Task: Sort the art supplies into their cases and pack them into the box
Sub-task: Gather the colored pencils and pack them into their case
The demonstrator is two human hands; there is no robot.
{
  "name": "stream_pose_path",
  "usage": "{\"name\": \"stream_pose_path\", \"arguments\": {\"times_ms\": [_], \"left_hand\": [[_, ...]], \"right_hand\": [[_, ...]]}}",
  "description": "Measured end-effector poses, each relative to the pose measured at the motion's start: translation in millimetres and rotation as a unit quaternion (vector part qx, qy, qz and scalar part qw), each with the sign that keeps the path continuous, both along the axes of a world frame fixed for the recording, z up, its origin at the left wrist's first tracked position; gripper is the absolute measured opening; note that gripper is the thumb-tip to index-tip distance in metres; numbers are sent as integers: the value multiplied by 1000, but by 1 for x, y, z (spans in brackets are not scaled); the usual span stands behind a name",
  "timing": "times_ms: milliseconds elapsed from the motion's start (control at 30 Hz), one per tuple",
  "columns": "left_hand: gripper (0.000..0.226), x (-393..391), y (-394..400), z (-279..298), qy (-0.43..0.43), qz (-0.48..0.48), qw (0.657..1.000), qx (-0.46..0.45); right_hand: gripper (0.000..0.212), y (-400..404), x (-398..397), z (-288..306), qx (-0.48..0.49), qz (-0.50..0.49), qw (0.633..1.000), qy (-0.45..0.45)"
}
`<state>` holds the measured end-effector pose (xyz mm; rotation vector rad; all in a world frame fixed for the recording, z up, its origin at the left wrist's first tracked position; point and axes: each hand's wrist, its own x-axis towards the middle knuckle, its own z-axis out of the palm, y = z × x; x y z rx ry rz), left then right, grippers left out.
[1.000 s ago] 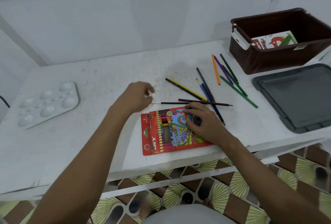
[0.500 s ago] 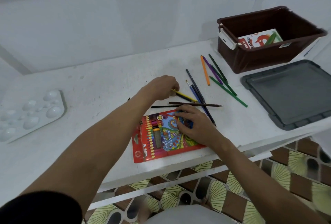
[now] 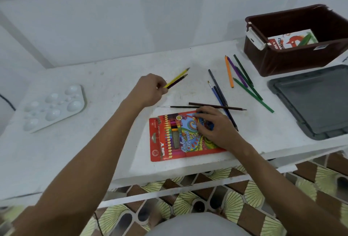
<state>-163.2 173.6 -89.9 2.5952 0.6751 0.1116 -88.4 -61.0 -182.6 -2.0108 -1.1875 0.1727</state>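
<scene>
- Two slim pencils, one yellow [image 3: 176, 77] and one dark [image 3: 178, 81], stick out of the left hand [image 3: 150, 89], whose fingers curl round them above the rough white table [image 3: 113, 77].
- Flat on the table's near edge lies a glossy red pencil case [image 3: 175, 137]; the right hand [image 3: 214, 126] presses on its right part with bent fingers.
- Loose pencils [image 3: 240, 73] and a thin brush [image 3: 180, 106] lie between case and deep brown box [image 3: 293, 62], which holds a pastels pack [image 3: 282, 41].
- Beside the box rests a grey lid [image 3: 316, 102]; far left, a white moulded palette [image 3: 54, 105].

White bench [image 3: 116, 62] sits against a plain white wall [image 3: 131, 19]; below, the floor [image 3: 244, 194] shows brown tiles with pale fan patterns.
</scene>
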Motion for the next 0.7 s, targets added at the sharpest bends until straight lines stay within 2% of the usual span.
{"name": "stream_pose_path", "arguments": {"times_ms": [100,167,233,400,500,600,700], "left_hand": [[18,-53,0,-2,-29,90,989,-114],[19,-83,-4,-8,-76,156,952,-252],[19,-103,-9,-20,-120,217,908,-337],[16,-123,-31,-48,-211,336,813,-427],[15,-121,-49,-53,-248,369,781,-439],[37,-117,-62,-63,-237,402,789,-401],[38,-116,-70,-65,-203,399,837,-315]], "right_hand": [[31,0,0,0,-1,0,1000,-5],[30,1,-1,1,2,1,1000,-6],[30,1,-1,0,4,2,1000,-6],[30,2,-2,2,4,3,1000,0],[31,1,-3,2,1,1,1000,-3],[31,1,-3,3,-10,0,1000,-3],[31,1,-5,4,-7,0,1000,-4]]}}
